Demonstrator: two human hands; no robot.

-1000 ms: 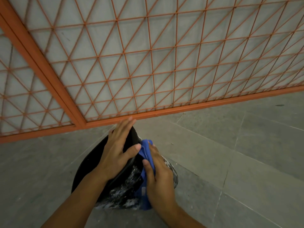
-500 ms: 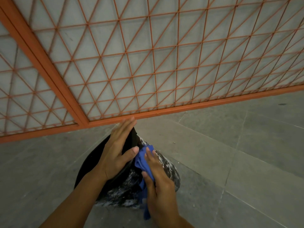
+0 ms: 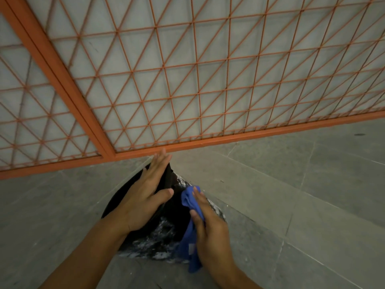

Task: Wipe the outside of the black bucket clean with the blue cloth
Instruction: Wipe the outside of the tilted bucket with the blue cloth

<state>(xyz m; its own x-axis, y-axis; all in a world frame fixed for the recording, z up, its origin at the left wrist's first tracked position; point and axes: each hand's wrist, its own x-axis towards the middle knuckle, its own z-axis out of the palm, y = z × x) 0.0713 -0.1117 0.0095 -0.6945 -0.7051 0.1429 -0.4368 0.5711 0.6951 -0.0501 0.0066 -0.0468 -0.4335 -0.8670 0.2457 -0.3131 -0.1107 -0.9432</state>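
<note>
An orange metal lattice fence point(image 3: 187, 80) fronts a pale wall above a grey tiled floor point(image 3: 291, 195). On the floor near its base lies the black bucket point(image 3: 166, 232), streaked white, partly hidden by both arms. The left hand point(image 3: 145, 197) rests flat on it, fingers straight. The right hand point(image 3: 208, 224) presses the blue cloth point(image 3: 190, 197) against the bucket's side, its grip curled round the cloth; a small tag on the cloth is unreadable. Compared with a second ago, the cloth sits higher up.
</note>
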